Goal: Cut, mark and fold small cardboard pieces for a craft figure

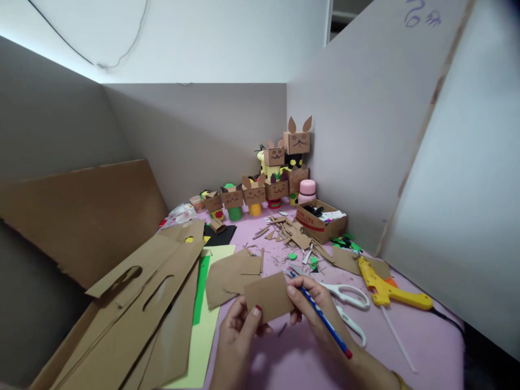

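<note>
A small brown cardboard rectangle (268,295) is held just above the pink table top (426,341), near its front edge. My left hand (239,330) pinches its lower left corner, thumb on top. My right hand (314,309) touches the card's right edge and grips a blue pen with a red end (325,320) that slants down to the right. White-handled scissors (349,303) lie just right of my right hand.
A yellow glue gun (390,290) lies at the right. Large cardboard sheets (134,309) and green and yellow paper (203,325) lie left. Cardboard scraps (292,233), a small open box (320,219) and several cardboard animal figures (264,187) stand at the back, with white partition walls around.
</note>
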A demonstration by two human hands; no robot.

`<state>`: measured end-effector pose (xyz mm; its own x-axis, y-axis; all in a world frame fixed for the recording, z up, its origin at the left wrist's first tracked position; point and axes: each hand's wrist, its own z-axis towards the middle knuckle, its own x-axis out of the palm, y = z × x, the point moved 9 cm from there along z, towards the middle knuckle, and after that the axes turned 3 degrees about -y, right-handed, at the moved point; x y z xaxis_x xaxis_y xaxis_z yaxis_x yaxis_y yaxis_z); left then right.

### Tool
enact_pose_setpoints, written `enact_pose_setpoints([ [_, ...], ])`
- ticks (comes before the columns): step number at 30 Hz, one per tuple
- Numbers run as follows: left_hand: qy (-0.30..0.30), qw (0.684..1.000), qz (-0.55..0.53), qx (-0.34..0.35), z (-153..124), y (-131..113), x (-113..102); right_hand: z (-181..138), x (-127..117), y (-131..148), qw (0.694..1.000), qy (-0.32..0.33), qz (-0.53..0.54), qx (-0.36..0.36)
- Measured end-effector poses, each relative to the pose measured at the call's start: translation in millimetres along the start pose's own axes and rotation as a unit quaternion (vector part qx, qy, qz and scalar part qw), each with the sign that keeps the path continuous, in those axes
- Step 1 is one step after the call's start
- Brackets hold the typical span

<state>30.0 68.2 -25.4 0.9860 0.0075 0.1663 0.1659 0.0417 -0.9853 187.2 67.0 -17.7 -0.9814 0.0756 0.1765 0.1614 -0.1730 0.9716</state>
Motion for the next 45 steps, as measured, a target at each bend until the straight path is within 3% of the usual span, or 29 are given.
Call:
enact_pose_setpoints([
  [7,-0.009,0.999,-0.022,-0.027,2,8,-4,-1,0,-2,1.0,-0.001,0.0,0.012],
  [14,-0.018,0.99,-0.123,-0.072,0,15,-3,2,-3,-6,1.0,0.005,-0.029,-0.004],
  [22,0.013,0.975,-0.193,-0.108,-2,14,7,1,-3,-6,0.999,-0.012,0.035,0.014],
  [30,0.033,0.982,-0.157,-0.096,-5,12,8,-2,-6,-4,0.998,-0.031,0.057,0.025],
  [45,-0.036,0.972,-0.199,-0.122,-1,18,-2,-6,7,1,0.996,0.014,0.082,0.016],
])
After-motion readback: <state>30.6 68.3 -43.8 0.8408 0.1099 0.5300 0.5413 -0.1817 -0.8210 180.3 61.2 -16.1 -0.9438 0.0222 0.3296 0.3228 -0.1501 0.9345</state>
